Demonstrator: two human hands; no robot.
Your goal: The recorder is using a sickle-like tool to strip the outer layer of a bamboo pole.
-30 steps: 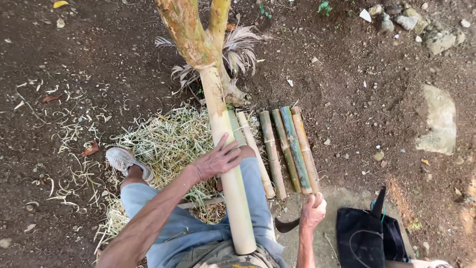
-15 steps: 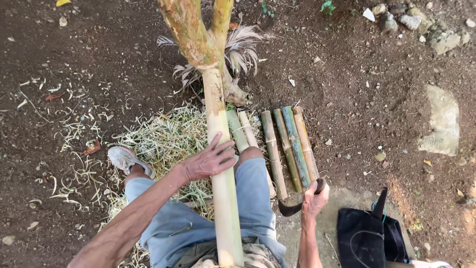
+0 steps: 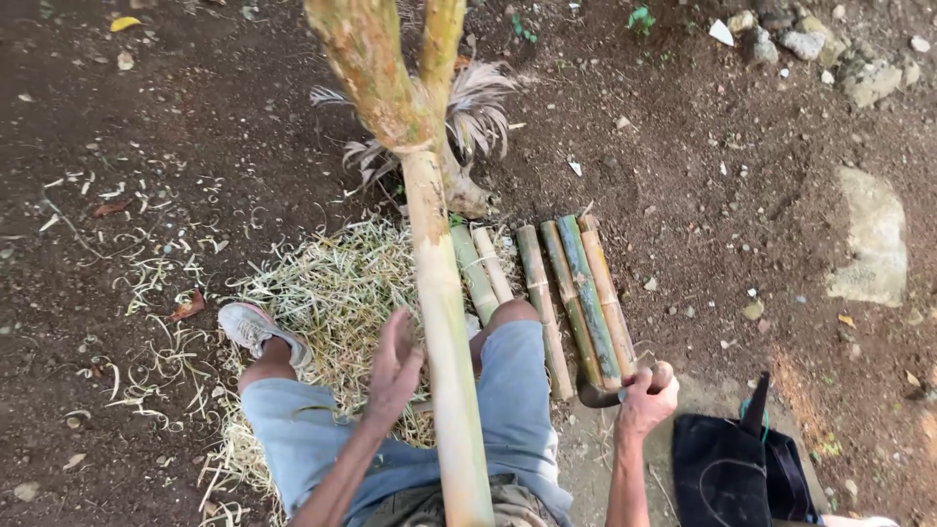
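A long pale bamboo pole runs from my lap up to a forked, brownish top. My left hand rests flat against the pole's left side, fingers spread. My right hand is closed around the dark handle of a curved blade, held low beside my right knee. Several cut bamboo lengths lie side by side on the soil just ahead of that hand. My legs in blue jeans straddle the pole.
A heap of pale bamboo shavings covers the ground by my grey shoe. A black bag sits at lower right. A flat stone and small rocks lie on the dark soil to the right.
The left hand has slid down the pole toward me and turned onto its left side. The right hand now grips the blade's handle closer to the cut bamboo pieces.
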